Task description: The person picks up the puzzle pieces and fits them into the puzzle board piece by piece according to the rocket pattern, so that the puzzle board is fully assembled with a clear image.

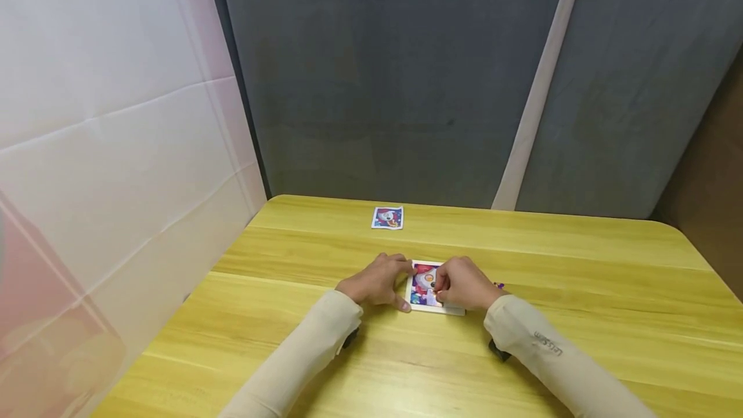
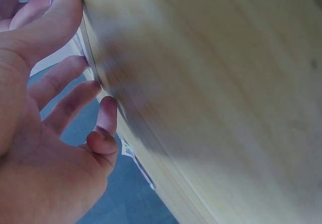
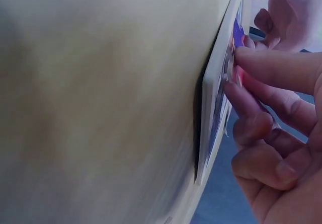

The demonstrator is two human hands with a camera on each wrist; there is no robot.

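Both hands meet over the white-framed picture puzzle lying flat near the middle of the yellow table. The left hand lies relaxed at the frame's left edge, its grip loose, fingertips touching the rim, thumb against the near corner. The right hand has its grip curled, fingertips pressing a small piece against the puzzle's picture face; a small printed card lies well apart, toward the table's far edge.
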